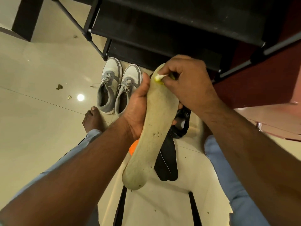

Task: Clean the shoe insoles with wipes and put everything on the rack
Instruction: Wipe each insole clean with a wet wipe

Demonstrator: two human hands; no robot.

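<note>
My left hand grips a pale, greenish insole around its middle, holding it lengthwise with dirt specks on its surface. My right hand pinches a small crumpled white and yellow wipe against the insole's far tip. A pair of grey and white sneakers stands on the floor in front of the black shoe rack. Dark insoles lie on the floor beneath the held one, partly hidden by it.
A black shoe or strap lies under my right wrist. Something orange peeks out behind the insole. Scraps of debris dot the tiled floor at left. My bare foot is near the sneakers. A red-brown cabinet stands at right.
</note>
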